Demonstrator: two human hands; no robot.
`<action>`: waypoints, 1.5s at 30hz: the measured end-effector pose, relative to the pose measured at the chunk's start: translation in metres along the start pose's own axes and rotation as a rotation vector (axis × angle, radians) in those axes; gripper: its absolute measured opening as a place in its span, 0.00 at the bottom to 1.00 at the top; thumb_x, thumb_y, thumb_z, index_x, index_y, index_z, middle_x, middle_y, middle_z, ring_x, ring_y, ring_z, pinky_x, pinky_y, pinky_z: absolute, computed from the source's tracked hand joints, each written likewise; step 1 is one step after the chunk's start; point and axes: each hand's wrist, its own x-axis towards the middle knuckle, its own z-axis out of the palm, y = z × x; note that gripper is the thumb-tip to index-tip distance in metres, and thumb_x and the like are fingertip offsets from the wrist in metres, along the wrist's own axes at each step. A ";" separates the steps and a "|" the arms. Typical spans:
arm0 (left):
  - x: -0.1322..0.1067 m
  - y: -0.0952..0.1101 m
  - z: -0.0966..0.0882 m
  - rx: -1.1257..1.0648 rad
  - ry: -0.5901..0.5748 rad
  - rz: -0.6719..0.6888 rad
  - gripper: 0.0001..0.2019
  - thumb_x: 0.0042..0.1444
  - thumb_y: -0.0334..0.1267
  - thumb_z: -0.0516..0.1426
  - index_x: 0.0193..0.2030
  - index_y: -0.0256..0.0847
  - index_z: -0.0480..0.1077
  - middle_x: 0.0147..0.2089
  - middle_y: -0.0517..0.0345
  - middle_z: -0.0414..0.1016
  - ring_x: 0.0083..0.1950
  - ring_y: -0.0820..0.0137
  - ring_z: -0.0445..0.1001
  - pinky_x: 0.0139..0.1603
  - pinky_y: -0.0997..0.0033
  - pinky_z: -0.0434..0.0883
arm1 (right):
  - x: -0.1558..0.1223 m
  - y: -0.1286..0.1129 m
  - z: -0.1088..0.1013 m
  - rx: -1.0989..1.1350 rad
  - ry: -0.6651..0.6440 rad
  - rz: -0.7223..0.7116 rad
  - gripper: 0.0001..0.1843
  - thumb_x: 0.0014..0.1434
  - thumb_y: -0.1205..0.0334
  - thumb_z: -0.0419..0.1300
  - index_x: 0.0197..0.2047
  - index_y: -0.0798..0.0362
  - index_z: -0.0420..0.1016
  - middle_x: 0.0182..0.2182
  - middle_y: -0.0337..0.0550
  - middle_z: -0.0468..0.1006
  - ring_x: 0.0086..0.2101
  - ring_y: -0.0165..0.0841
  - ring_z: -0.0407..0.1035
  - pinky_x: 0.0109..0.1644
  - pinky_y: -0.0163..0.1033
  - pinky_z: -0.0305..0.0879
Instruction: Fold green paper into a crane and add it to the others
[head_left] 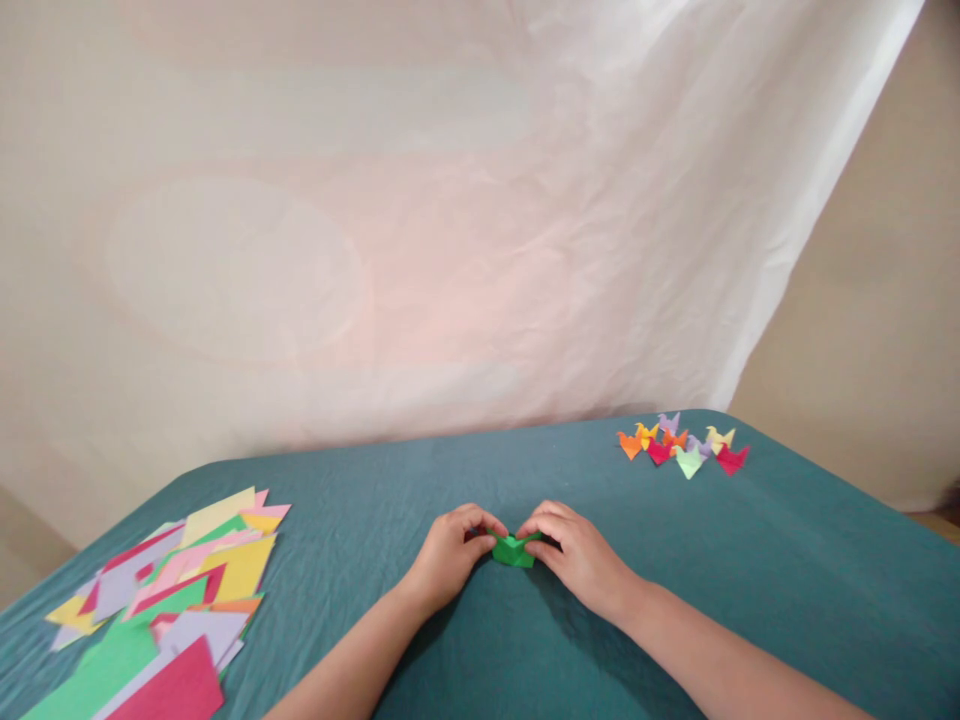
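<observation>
A small folded piece of green paper [514, 553] is held just over the cloth at the front middle of the table. My left hand [455, 548] pinches its left end between thumb and fingers. On the opposite end, my right hand [571, 548] grips the paper the same way. Creases show across the green paper, and its top edge dips between the two hands. Both ends are partly hidden by my fingertips.
Loose sheets of coloured paper [176, 570] lie in a spread pile at the left. Several small folded paper birds [688, 461] stand at the back right. A dark green cloth [360, 510] covers the table, and a pale sheet [450, 250] hangs behind it.
</observation>
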 end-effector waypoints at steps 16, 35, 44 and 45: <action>0.000 -0.003 0.002 -0.140 0.017 -0.053 0.09 0.49 0.30 0.54 0.35 0.39 0.75 0.33 0.58 0.75 0.36 0.68 0.71 0.40 0.72 0.65 | -0.003 -0.006 -0.002 -0.076 0.004 -0.103 0.05 0.60 0.69 0.59 0.35 0.51 0.75 0.34 0.39 0.72 0.38 0.32 0.66 0.42 0.36 0.62; -0.007 0.011 0.022 -0.244 0.218 -0.078 0.05 0.53 0.34 0.56 0.38 0.40 0.69 0.38 0.56 0.73 0.41 0.67 0.72 0.42 0.70 0.68 | -0.002 -0.021 -0.004 -0.162 0.202 -0.173 0.06 0.62 0.66 0.57 0.32 0.52 0.71 0.32 0.42 0.72 0.37 0.36 0.65 0.42 0.41 0.62; -0.008 0.014 0.028 -0.369 0.127 -0.096 0.08 0.51 0.33 0.58 0.39 0.38 0.71 0.39 0.53 0.76 0.43 0.65 0.74 0.44 0.69 0.70 | -0.004 -0.023 0.000 -0.035 0.165 -0.216 0.10 0.65 0.66 0.52 0.41 0.49 0.74 0.34 0.44 0.74 0.37 0.36 0.66 0.42 0.41 0.65; -0.008 0.014 0.027 -0.368 0.127 -0.092 0.07 0.51 0.33 0.58 0.39 0.38 0.71 0.39 0.54 0.76 0.42 0.65 0.74 0.44 0.69 0.69 | -0.004 -0.024 0.000 -0.033 0.167 -0.215 0.10 0.65 0.65 0.52 0.41 0.49 0.74 0.34 0.44 0.74 0.38 0.36 0.67 0.42 0.42 0.65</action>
